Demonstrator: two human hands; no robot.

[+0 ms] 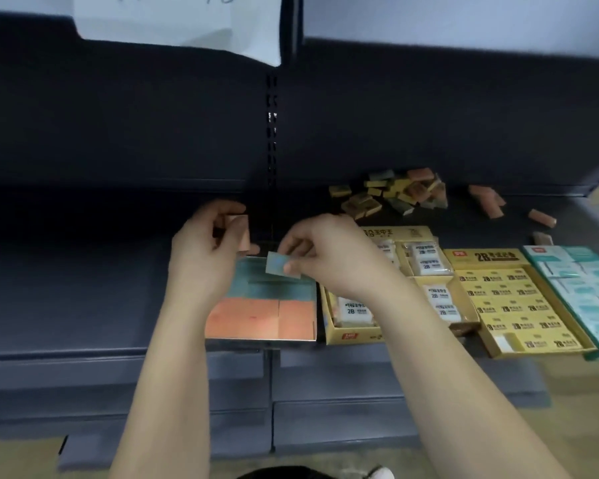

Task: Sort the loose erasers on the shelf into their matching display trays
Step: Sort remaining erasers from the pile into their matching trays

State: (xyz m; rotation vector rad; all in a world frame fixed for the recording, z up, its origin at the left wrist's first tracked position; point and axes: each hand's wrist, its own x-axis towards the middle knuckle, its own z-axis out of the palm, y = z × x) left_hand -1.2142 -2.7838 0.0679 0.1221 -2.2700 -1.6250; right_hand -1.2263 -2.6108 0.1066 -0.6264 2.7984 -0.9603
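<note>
Behind, a loose pile of erasers (395, 195) lies on the dark shelf (83, 288), beyond the yellow trays (488, 256), whose header and packs read "2B". The right hand (329, 257) pinches a teal eraser (279, 267) over the orange-and-teal tray (256, 338), and the left hand (201, 257) grips a pinkish stack (239, 233) just beside

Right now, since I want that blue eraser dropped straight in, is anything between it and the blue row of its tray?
Nothing visible. The right hand pinches the blue eraser over the blue row of the tray. The left hand, holding an orange eraser, sits off to the left.
</note>
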